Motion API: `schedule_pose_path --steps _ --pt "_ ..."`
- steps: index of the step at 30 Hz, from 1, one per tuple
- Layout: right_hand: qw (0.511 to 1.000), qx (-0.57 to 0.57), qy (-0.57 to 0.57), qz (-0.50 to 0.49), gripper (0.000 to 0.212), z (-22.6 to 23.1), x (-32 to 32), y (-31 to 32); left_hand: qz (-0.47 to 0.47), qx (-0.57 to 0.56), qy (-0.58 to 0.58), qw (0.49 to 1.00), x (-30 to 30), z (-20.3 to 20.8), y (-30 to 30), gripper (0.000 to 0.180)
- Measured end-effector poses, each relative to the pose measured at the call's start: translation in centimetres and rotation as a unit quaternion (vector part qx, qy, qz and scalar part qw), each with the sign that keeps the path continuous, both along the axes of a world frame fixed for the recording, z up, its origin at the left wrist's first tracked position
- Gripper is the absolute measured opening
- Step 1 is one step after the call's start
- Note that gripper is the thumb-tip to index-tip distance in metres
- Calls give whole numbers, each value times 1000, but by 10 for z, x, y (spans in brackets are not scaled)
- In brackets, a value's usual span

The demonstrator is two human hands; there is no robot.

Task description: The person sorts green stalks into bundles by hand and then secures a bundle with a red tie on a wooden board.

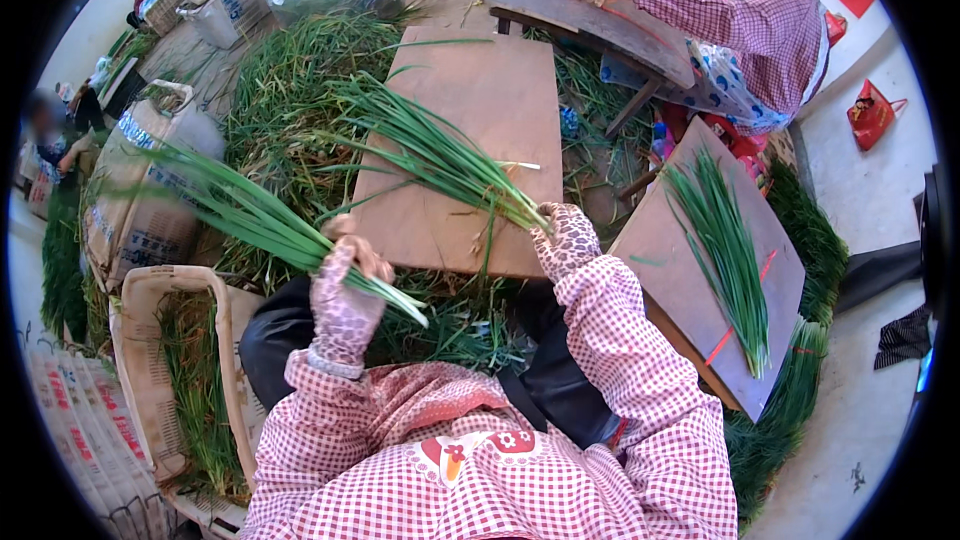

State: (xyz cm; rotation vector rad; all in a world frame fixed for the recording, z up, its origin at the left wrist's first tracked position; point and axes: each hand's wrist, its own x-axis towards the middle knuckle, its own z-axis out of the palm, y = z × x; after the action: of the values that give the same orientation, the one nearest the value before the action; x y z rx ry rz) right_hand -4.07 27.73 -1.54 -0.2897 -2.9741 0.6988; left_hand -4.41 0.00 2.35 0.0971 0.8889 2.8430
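The left hand (348, 292), in a spotted glove, has its grip closed around a bunch of chives (262, 215), off the left edge of the brown table (520, 100); the pale stem ends poke out toward the lap and the leaf tips blur up to the left. The right hand (567, 240), gloved alike, holds a second bunch (430, 155) by its stem ends at the table's near right corner, the leaves slanting over the tabletop past its left edge. On a tilted-looking board (650, 240) to the right lies another bunch (720, 260) with red ties (718, 346) beside it. A cream basket (145, 360) of greens stands at the left, and loose leaves (285, 80) heap beyond the table
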Motion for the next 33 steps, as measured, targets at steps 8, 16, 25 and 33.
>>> schedule_pose_path --steps 8,16,25,33 --pt "987 116 -92 56 29 -15 -33 25 -252 -35 -291 922 -18 -69 122 34" --pt "989 125 26 69 30 12 -34 39 3 -41 -256 966 -38 -71 40 30" --pt "987 139 -63 48 24 101 -39 45 85 -40 -117 989 7 -18 3 21" --pt "995 66 67 40 16 150 -44 57 39 -33 -155 987 38 -4 22 24"
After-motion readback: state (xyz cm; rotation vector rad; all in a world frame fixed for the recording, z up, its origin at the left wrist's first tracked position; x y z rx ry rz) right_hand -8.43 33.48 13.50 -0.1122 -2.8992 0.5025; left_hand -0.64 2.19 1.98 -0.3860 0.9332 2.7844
